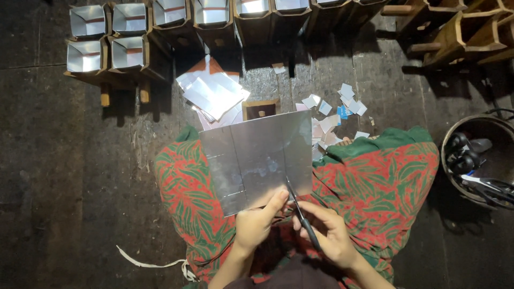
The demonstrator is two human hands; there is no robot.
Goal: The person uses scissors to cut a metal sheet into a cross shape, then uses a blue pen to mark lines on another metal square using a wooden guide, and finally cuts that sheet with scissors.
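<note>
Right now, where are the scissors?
In the head view, the scissors are low and centre, in the right hand, their blades at the near edge of the silver sheet beside the left hand.

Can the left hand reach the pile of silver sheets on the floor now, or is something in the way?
Probably not right now. The left hand is holding the big silver sheet, which lies over the lap between it and the pile of silver sheets. The floor around the pile looks free.

Both forearms come up from the bottom edge and meet over the lap. The left hand (256, 223) has its thumb stretched forward and fingers curled under. The right hand (327, 231) is closed in a grip, knuckles up.
</note>
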